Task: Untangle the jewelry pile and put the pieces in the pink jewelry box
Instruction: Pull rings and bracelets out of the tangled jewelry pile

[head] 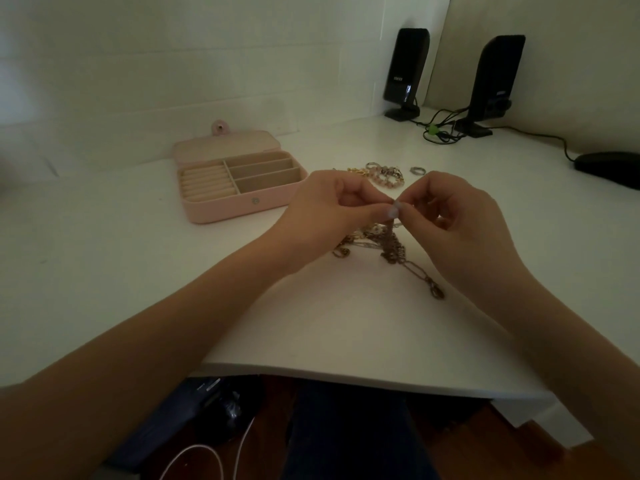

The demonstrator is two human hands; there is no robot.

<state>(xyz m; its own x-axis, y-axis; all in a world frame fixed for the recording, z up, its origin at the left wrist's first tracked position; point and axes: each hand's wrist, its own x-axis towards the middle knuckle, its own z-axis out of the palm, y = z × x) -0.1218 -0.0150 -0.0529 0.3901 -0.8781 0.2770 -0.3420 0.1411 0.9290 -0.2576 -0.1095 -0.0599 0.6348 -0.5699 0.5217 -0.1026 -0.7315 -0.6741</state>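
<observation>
Both hands up over the desk, fingertips meeting: the left hand (332, 206) and the right hand (450, 213) each pinch the top of a thin chain (390, 233) between thumb and forefinger, other fingers curled in, and the chain hangs down from that pinch into the tangled jewelry pile (377, 244) lying on the desk just below the hands. Out of the tangle a chain of long links trails toward the near edge, ending in a clasp (435, 292) flat on the surface. Beyond the hands more pieces lie loose: a pink beaded bracelet (387, 177), a gold chain (356, 171) beside it, and a small silver ring (416, 170) apart to the right. To the left of all this sits the pink jewelry box (239, 183), lid thrown back, beige lining, a block of ring rolls on its left and 3 long compartments on its right, a snap stud on the front wall; no jewelry shows inside it.

The surface is a white desk (138, 258) with a curved front edge, dimly lit, set against pale walls. At the back right stand 2 black speakers (406, 72) on small feet, each with a small white logo too blurred to read, their cables bunched between them with a green tie (432, 129). A dark computer mouse (609, 168) lies at the far right. Under the desk: dark trousers, wood floor, a white cable (211, 455)
</observation>
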